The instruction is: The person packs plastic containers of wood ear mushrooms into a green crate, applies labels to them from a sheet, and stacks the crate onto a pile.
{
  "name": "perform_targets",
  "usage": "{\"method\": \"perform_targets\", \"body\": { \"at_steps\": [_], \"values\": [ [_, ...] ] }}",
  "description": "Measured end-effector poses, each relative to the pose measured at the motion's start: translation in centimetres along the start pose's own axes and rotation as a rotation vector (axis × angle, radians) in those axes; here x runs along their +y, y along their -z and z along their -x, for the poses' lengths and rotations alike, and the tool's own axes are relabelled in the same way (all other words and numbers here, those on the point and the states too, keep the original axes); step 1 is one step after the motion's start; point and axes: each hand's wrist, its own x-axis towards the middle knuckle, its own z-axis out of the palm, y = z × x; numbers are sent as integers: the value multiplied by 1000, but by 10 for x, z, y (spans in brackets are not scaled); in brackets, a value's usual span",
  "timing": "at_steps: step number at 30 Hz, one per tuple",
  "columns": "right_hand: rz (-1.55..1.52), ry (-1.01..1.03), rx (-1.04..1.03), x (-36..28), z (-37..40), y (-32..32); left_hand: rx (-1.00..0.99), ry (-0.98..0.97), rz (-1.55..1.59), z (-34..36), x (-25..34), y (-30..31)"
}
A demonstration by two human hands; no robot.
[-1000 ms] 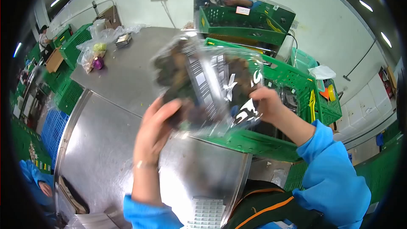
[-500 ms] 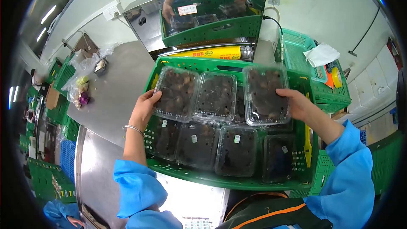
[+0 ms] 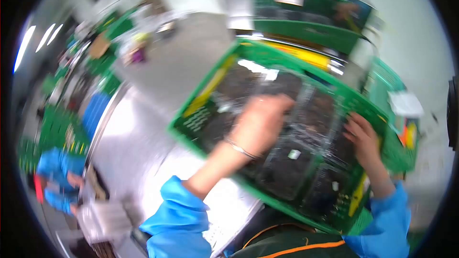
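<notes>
A green crate (image 3: 201, 143) holds several clear plastic clamshell boxes packed with dark brown contents I cannot make out. Some boxes carry small white labels. Smeared by motion, my left hand (image 3: 262, 119) is over the middle of the crate, above the boxes; its fingers are too blurred to show a grip. At the crate's right side, my right hand (image 3: 364, 138) has its fingers apart and reaching inward beside a clamshell box (image 3: 342, 145). Another clamshell box (image 3: 318, 110) lies between the two hands. A labelled clamshell box (image 3: 287, 167) sits in the front row.
Behind the crate stands a shiny metal machine (image 3: 311, 14) with a yellow roll box (image 3: 296, 55) at its base. Plastic bags and vegetables (image 3: 138, 48) lie on the steel table (image 3: 186, 43). A teal basket (image 3: 382, 81) is at right. A person in blue sleeves (image 3: 60, 167) is at lower left.
My view has tilted and swung left. My left hand has left the upper left box and moved over the middle. The upper right box is no longer held up, and my right hand is lower beside the boxes.
</notes>
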Motion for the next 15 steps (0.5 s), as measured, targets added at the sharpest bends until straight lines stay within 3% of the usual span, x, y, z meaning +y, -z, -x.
{"method": "perform_targets", "body": {
  "at_steps": [1,2,3,4,5,6,8,9,10,11,12,13,14,15],
  "values": [
    [-3,-2,-45,-6,19,11,-89,117,136,22,29,5],
    [-47,24,-224,-2,35,37,0,-34,169,45,48,1],
    [7,-23,-82,-3,63,50,79,-60,232,72,74,-5],
    [-133,-19,-231,7,76,76,108,-97,270,98,96,-16],
    [-358,-38,325,3,107,23,114,-140,337,123,115,-16],
    [-568,-56,252,-3,125,23,200,-129,447,144,131,-26],
    [-196,41,-577,-24,174,-8,350,-31,669,194,164,-43],
    [-123,52,-828,-1,169,-16,350,35,730,223,178,-41],
    [2,-81,-752,16,192,-6,434,62,668,255,188,-46],
    [-181,-151,-1056,68,169,-16,516,86,611,289,195,-51],
    [57,-228,-1038,57,223,-77,407,331,753,326,207,-39],
    [248,-118,-1026,87,253,-104,280,568,900,371,223,-25],
    [435,91,-1038,94,311,-145,420,580,763,420,234,-28],
    [438,191,-1104,124,347,-170,560,583,623,467,247,-30]
  ]
}}
